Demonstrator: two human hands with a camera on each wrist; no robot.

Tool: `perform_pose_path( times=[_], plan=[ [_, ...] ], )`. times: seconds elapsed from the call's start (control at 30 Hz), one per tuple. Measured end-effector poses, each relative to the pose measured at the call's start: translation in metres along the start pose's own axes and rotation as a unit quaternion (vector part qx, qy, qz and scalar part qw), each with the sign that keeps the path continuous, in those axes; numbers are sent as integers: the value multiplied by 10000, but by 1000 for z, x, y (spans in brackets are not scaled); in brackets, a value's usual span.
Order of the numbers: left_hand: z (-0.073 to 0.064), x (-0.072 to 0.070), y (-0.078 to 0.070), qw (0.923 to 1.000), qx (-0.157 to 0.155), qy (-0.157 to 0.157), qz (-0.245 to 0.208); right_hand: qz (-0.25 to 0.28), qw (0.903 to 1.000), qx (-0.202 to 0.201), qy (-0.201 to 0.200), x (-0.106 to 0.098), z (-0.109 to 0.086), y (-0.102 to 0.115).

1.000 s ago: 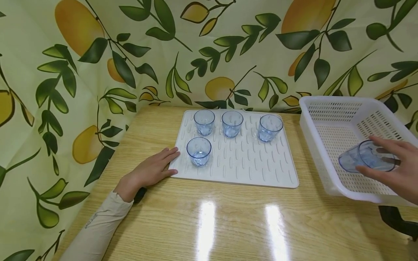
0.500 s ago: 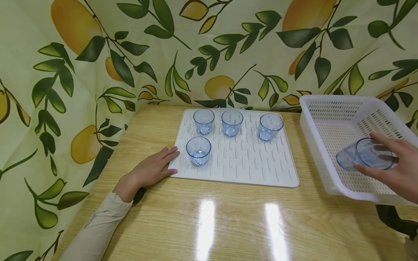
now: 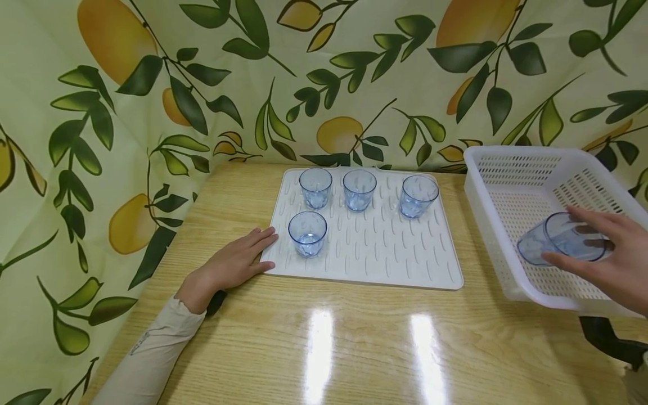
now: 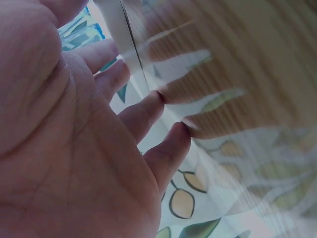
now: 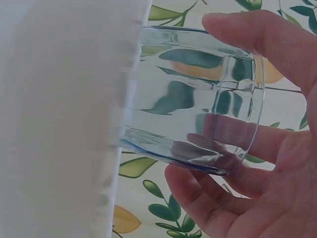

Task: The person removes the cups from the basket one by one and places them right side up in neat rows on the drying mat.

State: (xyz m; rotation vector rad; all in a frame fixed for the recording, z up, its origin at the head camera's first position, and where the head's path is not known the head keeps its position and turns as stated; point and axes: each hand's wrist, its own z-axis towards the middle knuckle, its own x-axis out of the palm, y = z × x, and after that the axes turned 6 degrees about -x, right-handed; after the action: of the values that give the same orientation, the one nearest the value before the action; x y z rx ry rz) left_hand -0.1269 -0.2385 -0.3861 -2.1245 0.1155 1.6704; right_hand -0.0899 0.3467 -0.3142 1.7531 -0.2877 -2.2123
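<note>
The right hand [image 3: 615,261], thumb and fingers curled round the wall, grips a tilted, transparent blue-tinted tumbler [image 3: 534,244] within the rectangular white perforated basket [image 3: 496,225], at the right of the light wood-grained table [image 3: 253,343]. The left hand [image 3: 235,261] lies with fingers extended, holding nothing, its fingertips at the left edge of the ribbed white rectangular mat [image 3: 390,253]. On the mat, three similar tumblers [image 3: 359,194] stand in a back row and a fourth tumbler [image 3: 307,236] at front left, before fruit-and-leaf-patterned cloth [image 3: 304,62].
</note>
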Motion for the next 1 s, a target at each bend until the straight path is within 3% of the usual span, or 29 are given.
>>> perform_pose_path(
  times=[0.43, 0.83, 1.0],
  plan=[
    [1, 0, 1, 10000, -8, -5, 27, -19, 9995, -132, -298, -5, -3, 9],
    [1, 2, 2, 10000, 26, -24, 49, -197, 9996, 179, -52, -8, -10, 27],
    [1, 2, 2, 10000, 6, -6, 12, -259, 9993, 224, -125, -8, -11, 27]
  ],
)
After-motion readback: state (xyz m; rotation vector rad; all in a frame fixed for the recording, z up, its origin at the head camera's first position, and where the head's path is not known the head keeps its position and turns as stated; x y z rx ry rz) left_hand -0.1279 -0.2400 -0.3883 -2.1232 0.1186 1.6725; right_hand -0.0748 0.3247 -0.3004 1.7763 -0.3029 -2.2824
